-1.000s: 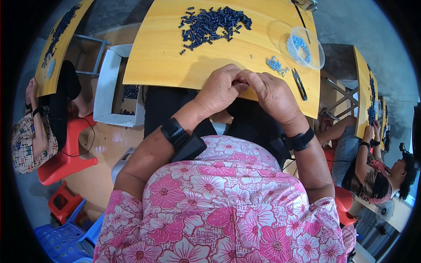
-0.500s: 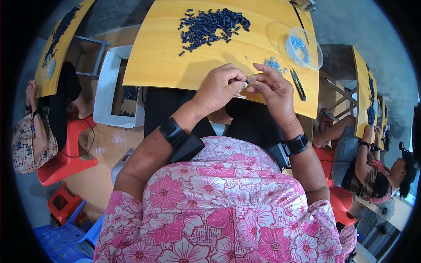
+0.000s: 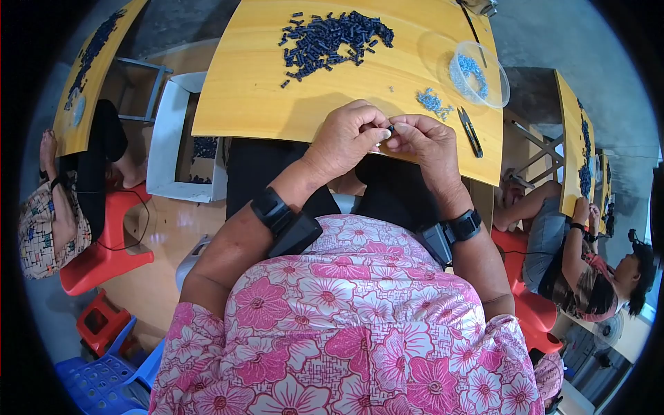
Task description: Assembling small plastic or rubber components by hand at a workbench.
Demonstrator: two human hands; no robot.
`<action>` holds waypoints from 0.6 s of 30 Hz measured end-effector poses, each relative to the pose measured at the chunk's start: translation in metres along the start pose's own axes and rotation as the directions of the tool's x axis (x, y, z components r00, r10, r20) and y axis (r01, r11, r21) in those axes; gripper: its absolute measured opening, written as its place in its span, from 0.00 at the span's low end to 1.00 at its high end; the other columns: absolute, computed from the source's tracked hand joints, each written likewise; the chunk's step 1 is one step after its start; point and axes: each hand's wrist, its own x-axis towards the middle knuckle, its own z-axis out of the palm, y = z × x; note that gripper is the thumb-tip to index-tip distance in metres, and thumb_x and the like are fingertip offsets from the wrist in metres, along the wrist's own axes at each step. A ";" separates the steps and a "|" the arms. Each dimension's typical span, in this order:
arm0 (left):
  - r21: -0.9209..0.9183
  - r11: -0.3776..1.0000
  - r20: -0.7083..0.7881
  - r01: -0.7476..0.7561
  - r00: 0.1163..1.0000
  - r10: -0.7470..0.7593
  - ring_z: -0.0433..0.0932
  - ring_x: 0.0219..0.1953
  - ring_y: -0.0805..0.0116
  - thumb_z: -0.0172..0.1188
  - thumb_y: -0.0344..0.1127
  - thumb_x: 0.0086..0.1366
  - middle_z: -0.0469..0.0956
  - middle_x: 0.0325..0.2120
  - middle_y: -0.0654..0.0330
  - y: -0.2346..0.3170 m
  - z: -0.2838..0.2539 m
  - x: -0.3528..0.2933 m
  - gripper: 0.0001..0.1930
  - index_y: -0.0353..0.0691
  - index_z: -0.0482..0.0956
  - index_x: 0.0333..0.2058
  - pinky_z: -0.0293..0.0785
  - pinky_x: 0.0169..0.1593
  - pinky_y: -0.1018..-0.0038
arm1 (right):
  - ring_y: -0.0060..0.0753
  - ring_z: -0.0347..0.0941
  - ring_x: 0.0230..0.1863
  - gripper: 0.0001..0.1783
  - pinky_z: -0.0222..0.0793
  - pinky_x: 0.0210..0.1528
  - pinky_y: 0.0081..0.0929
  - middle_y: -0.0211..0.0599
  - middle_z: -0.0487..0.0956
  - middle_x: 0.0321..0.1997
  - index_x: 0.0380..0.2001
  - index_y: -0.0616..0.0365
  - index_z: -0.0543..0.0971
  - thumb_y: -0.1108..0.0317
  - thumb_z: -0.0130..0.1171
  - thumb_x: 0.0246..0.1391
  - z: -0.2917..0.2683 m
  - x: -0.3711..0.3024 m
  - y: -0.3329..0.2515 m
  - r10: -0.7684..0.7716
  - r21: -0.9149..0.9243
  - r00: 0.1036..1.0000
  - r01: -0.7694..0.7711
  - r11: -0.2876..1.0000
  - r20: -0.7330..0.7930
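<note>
Near the table's front edge, my left hand pinches a small black cylindrical part between thumb and fingers. My right hand is closed against the same spot, its thumb and forefinger pressed together by the part's end; what it grips is too small to make out. A heap of small black cylindrical parts lies further back on the yellow table. Right of my hands are a little pile of pale blue, clear pieces and black thread snips.
A clear round tub with pale blue pieces stands at the right. Below the table's left side is a white box holding dark parts. Two people sit at neighbouring tables, one on a red stool.
My right hand has drawn its fingers in, closing its thumb and forefinger at the black part. The left hand stays almost where it was, with the part in its pinch.
</note>
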 end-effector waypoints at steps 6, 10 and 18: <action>0.070 0.996 -0.017 -0.060 0.998 0.061 0.77 0.29 0.78 0.58 0.21 0.63 0.73 0.30 0.62 -0.005 0.000 0.001 0.00 0.31 0.77 0.33 0.75 0.34 0.81 | 0.21 0.78 0.33 0.09 0.76 0.39 0.19 0.35 0.82 0.31 0.39 0.67 0.81 0.71 0.58 0.59 0.000 0.001 0.002 0.054 0.056 0.998 -0.055 0.997 0.019; 0.068 0.997 -0.016 -0.045 0.999 0.046 0.77 0.28 0.78 0.58 0.21 0.63 0.73 0.30 0.63 -0.003 0.002 0.000 0.01 0.32 0.77 0.33 0.75 0.34 0.81 | 0.20 0.77 0.32 0.09 0.75 0.38 0.18 0.34 0.81 0.30 0.36 0.65 0.81 0.70 0.57 0.60 -0.001 0.000 0.004 0.055 0.086 0.998 -0.057 0.995 0.024; 0.011 1.000 -0.009 -0.015 1.000 0.015 0.77 0.28 0.77 0.58 0.22 0.63 0.73 0.30 0.62 0.005 0.000 -0.001 0.00 0.31 0.77 0.33 0.75 0.34 0.81 | 0.21 0.78 0.33 0.06 0.77 0.39 0.20 0.33 0.81 0.31 0.37 0.63 0.79 0.72 0.57 0.60 -0.001 0.001 0.007 -0.040 0.000 0.999 0.040 0.999 0.026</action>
